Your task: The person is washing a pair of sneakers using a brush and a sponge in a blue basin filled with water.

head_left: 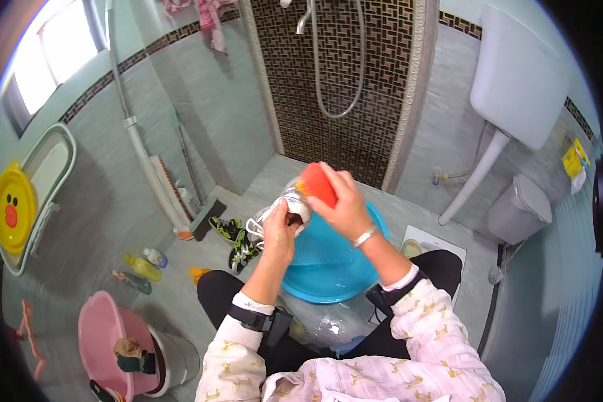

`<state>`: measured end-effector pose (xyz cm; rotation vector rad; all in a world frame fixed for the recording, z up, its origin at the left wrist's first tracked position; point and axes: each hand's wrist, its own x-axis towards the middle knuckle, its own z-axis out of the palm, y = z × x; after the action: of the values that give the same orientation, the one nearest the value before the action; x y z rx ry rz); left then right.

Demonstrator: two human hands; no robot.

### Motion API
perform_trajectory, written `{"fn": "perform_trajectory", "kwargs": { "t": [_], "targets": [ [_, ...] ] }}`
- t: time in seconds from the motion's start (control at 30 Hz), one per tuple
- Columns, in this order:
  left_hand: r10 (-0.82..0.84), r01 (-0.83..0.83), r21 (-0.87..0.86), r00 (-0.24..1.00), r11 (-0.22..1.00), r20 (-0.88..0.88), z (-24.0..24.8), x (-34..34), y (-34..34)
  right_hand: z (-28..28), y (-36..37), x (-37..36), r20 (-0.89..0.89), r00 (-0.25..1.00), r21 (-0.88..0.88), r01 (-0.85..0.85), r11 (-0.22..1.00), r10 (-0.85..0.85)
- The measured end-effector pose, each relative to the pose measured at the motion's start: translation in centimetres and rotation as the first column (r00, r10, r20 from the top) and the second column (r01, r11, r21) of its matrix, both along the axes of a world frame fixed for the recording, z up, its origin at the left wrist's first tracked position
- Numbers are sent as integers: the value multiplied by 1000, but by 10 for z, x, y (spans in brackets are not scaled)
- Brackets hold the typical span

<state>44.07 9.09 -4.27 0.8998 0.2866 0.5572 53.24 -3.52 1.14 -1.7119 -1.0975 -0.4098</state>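
My left hand (280,231) grips a white shoe (293,204) with loose white laces, the fingers partly inside its opening. In my right hand (348,208) is a red scrubbing brush (320,184), its yellowish bristles turned toward the shoe's far end. Whether the bristles touch the shoe I cannot tell. Both hands are above a blue plastic basin (335,291) with a ribbed washboard part, on the floor between my knees. A pair of black and green patterned shoes (238,244) stands on the floor left of the basin.
Several bottles (143,266) and a pink tub (100,315) beside a white bucket (181,355) stand at the left. A broom (204,218) leans by a wall pipe (141,147). At the right are a squat toilet (449,244) and a grey bin (519,211).
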Motion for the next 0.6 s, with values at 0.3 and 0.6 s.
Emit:
{"fn": "perform_trajectory", "kwargs": {
  "t": [0.3,0.6],
  "targets": [
    [-33,41,-252,999,967,37,-5,20,-6,-46,0,-2,362,932,9,28,1000,-30],
    [7,-3,-56,998,998,70,3,6,21,-34,-4,12,235,958,67,150,986,-162]
  ]
}}
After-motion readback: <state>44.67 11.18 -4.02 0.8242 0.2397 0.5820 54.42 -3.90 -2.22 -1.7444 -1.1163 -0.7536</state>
